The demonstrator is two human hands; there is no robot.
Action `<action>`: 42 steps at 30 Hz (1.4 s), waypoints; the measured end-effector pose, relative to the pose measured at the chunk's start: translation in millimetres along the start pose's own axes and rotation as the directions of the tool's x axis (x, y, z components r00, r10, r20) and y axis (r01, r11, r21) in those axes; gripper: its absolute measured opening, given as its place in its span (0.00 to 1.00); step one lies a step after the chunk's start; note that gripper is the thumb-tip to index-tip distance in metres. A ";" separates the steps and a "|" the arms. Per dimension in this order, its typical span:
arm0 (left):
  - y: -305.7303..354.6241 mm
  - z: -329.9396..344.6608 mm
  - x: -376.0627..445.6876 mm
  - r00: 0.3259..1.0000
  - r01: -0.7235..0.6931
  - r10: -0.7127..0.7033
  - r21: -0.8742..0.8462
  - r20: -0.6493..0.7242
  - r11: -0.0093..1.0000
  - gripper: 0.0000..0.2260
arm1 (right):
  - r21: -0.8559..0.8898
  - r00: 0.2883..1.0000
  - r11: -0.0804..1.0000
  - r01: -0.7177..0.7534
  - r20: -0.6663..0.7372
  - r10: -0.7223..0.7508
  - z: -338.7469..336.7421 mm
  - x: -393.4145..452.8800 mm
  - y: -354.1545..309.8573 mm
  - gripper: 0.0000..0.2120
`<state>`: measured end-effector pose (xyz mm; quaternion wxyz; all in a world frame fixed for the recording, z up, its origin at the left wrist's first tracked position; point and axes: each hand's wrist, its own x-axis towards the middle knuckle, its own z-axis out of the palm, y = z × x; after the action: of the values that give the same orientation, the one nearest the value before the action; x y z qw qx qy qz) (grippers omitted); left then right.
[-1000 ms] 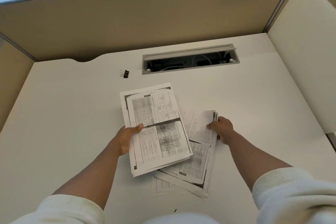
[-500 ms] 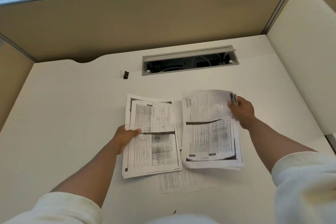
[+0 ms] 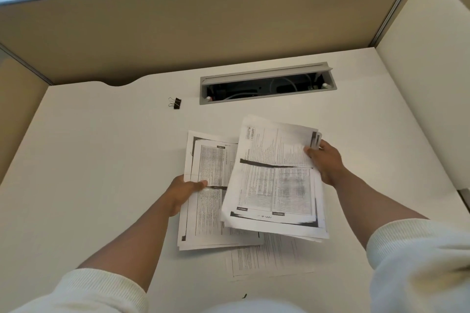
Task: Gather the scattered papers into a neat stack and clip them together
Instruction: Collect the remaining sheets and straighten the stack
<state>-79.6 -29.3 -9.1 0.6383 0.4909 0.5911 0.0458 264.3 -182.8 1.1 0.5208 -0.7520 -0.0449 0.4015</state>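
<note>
My left hand (image 3: 184,192) grips the left edge of a bundle of printed papers (image 3: 206,211), thumb on top. My right hand (image 3: 326,161) pinches the upper right corner of a second bundle of papers (image 3: 274,180), which is lifted and overlaps the right side of the left bundle. One faint single sheet (image 3: 269,258) lies flat on the white desk (image 3: 101,160) below both bundles, partly covered by them. A small black binder clip (image 3: 175,103) rests on the desk, far from both hands, up and to the left of the papers.
An open grey cable tray (image 3: 267,84) is sunk into the desk behind the papers. Tan partition walls (image 3: 203,28) close off the back and left. A white panel (image 3: 427,71) stands on the right. A tiny dark speck (image 3: 244,295) lies near the front edge.
My right hand has lifted its bundle off the desk and swung it up and then leftward over the left bundle. My left hand straightened its bundle and stayed in place.
</note>
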 end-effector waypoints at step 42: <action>-3.7 26.3 8.9 0.994 -0.037 0.040 0.032 -0.104 0.999 0.15 | -0.881 0.938 0.350 -0.318 -0.239 0.250 71.8 -38.5 28.2 0.45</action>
<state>-57.8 -40.6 -22.7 0.5981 0.5085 0.6149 0.0750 181.8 -160.6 -10.2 -0.0490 -0.9207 -0.1085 0.3717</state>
